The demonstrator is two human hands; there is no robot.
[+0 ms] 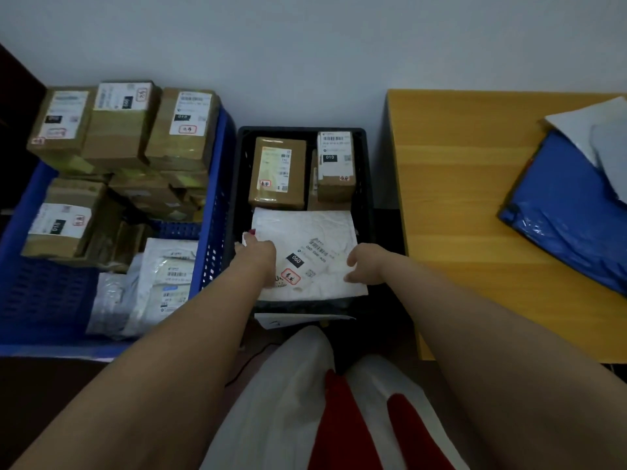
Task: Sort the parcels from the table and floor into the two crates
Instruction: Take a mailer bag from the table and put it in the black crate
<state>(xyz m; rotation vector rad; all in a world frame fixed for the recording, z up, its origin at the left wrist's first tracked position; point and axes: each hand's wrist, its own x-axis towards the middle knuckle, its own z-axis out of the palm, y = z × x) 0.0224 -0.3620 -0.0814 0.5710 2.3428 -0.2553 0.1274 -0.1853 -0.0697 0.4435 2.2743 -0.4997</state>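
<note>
A: Where does the white mailer (307, 256) lie from each grip?

B: Right under both. It sits flat in the near half of the black crate (368, 205), its near edge resting on or over the crate's front rim. The left hand (259, 254) lies on its left edge, fingers reaching toward the far-left corner; the right hand (364, 264) is at its right edge, fingers loosely curled at the margin. Neither is farther off than the other, since the bag spans the gap between them.

A: Are they grasping it?

B: Both look to be in contact. Whether either grip is truly closed on the plastic or just pressing it down, I cannot tell.

A: Long axis?

B: Nearly square, perhaps slightly longer from front to back, and turned a little so its label reads diagonally. To my eye the move in hand is settling it flat, and for that the hands are well placed at opposite edges.

A: How does it look?

B: Crumpled white plastic, soft, thin. It carries a printed label, a black tag reading 060 and a red-bordered sticker.

A: And around it?

B: Two cardboard boxes (278, 173) stand behind it in the same crate. The blue crate (217, 198) to the left is piled with boxes and pale bags. On the tabletop (458, 198) to the right, a blue parcel (563, 212) and grey mailers (597, 130) wait.
</note>
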